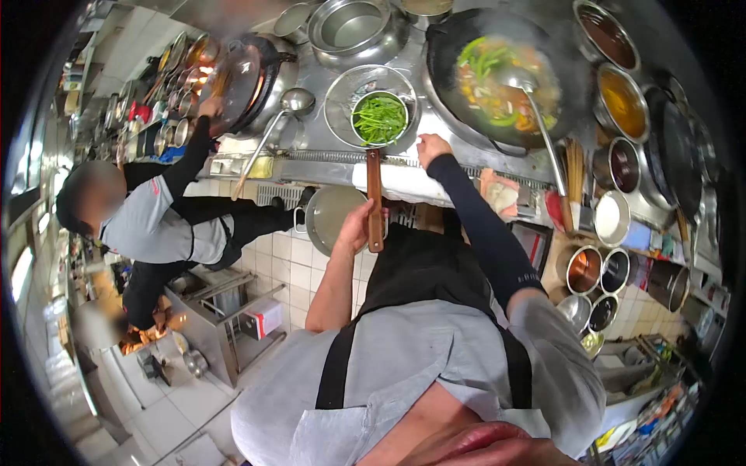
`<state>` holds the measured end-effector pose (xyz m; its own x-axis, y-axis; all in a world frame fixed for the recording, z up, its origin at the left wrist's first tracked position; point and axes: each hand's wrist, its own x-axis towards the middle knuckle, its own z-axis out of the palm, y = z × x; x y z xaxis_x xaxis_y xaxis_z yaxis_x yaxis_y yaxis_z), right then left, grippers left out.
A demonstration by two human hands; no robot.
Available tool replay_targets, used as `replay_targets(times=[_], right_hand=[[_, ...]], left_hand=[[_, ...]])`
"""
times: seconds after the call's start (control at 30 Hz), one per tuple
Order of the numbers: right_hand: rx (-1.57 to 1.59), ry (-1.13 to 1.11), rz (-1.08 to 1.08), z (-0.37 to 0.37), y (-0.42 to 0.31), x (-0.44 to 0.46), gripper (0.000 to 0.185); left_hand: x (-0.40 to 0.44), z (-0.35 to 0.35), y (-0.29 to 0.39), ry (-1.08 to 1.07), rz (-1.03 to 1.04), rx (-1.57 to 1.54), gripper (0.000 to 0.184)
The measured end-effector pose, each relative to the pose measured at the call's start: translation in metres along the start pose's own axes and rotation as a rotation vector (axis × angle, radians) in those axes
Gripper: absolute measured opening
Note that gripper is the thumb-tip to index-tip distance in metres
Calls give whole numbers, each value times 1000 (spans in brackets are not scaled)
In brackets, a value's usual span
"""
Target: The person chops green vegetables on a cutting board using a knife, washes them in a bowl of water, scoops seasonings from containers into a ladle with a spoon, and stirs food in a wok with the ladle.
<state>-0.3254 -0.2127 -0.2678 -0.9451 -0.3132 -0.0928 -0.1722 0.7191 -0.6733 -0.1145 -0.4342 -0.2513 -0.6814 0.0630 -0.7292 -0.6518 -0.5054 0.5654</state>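
Note:
My left hand (353, 228) grips the wooden handle (374, 186) of a wire strainer (336, 105) at the stove's front edge. Inside the strainer sits a small round metal container holding cut green vegetables (380, 118). To the right, my right hand (432, 148) is closed over the counter edge, between the strainer and a large black wok (566, 116). Whether it holds anything, I cannot make out. Steaming green and orange vegetables (483, 85) lie in the wok, with a metal ladle (546, 140) resting in them, its handle toward me.
A metal pot (359, 56) stands behind the strainer. Another ladle (268, 140) lies to its left. Sauce bowls (622, 103) line the right side, beside a bamboo brush (574, 167). At the left, a co-worker (159, 210) reaches to another wok (247, 85). A pot (330, 219) is below my left hand.

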Motion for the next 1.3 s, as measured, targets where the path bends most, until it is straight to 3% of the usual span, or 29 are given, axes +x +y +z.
replay_targets(times=[0.03, 0.1, 0.17, 0.2, 0.23, 0.27, 0.37, 0.4, 0.57, 0.7, 0.73, 0.83, 0.87, 0.97, 1.03, 1.07, 1.1, 1.13, 1.17, 1.23, 1.3], right_hand=[[-96, -25, 4, 0, -7, 35, 27], [-129, 199, 33, 77, 31, 109, 26], [-138, 85, 59, 104, 40, 157, 28], [-64, -179, 244, 47, 0, 146, 35], [-12, -120, 281, 58, 7, 151, 36], [-6, -133, 257, 55, 8, 145, 36], [68, -15, 198, 56, 20, 118, 35], [126, 43, 199, 53, 26, 103, 36], [92, 83, 286, 16, 43, 31, 35], [-69, 23, 381, 59, 103, 28, 34], [-14, 71, 323, 61, 106, 21, 36], [148, -111, 561, 69, 118, 16, 38], [430, -121, 684, 23, 67, 4, 35], [33, 146, 384, -21, 44, -28, 25], [5, 670, 150, -61, 65, -65, 22], [-96, 636, 209, -118, 57, -87, 26], [-383, 764, 201, -147, 80, -105, 30], [-583, 849, 333, -165, 93, -121, 41], [-740, 754, 450, -177, 102, -135, 49], [-630, 375, 461, -194, 131, -149, 56], [-391, 248, 468, -200, 158, -148, 51]], left_hand=[[2, 7, 2, -4, 7, -26, 43], [-1, 27, 10, -19, 17, -83, 45], [4, 32, 15, -8, 26, -110, 44], [12, 21, 9, -45, 36, -117, 45], [15, 14, 4, -82, 45, -127, 46], [7, 30, 11, -10, 63, -153, 33], [17, 7, 9, -132, 161, -95, 12], [5, 25, 22, -25, 185, -107, 7], [-23, 9, 53, 60, 212, 1, 7], [-34, -18, 76, 64, 246, 73, 8], [-38, -22, 80, 65, 248, 82, 8], [-53, -19, 98, 50, 256, 88, 7], [-56, -19, 101, 25, 258, 88, 7], [-66, -19, 114, -54, 260, 114, 8], [-70, -21, 122, -144, 263, 136, 9], [-74, -16, 126, -149, 277, 103, 12], [-77, -8, 132, -145, 269, 121, 12], [-82, 0, 140, -144, 262, 140, 13], [-84, 8, 147, -146, 257, 160, 14], [-78, 17, 155, -220, 249, 174, 13], [-70, 29, 161, -276, 234, 207, 13]])
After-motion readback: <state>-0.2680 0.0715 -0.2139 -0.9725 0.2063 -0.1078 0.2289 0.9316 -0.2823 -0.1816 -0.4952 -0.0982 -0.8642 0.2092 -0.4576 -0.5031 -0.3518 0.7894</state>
